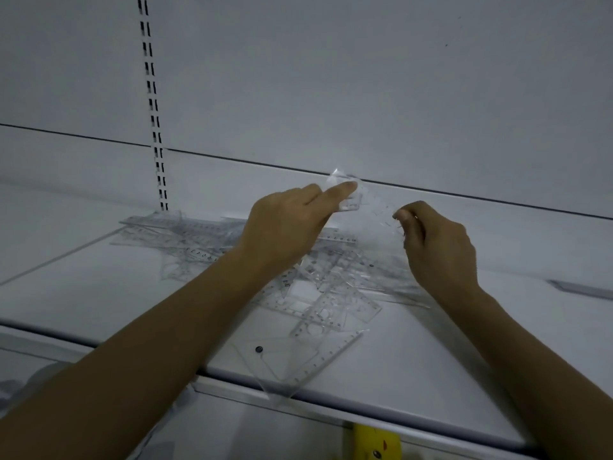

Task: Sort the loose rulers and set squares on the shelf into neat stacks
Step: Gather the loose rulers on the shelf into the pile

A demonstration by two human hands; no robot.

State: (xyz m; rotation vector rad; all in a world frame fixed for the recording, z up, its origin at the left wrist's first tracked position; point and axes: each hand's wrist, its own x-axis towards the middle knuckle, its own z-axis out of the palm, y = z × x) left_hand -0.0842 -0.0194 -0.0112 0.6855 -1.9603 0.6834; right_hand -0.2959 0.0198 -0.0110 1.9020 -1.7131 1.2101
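Fingers (341, 188) of the left hand (285, 224) grip a clear piece (352, 202) lifted above the back of the shelf (431, 360), the forefinger straight along it. The right hand (441, 247) has its fingers curled, pinching what looks like the piece's other side, though blur hides the exact hold. Sorting seems barely begun: a big set square (298, 363) overhangs the shelf's front edge, a jumbled heap (331, 293) fills the middle behind it, and rulers (185, 227) lie crossed at the back left by the slotted upright (158, 154), with no neat stack yet.
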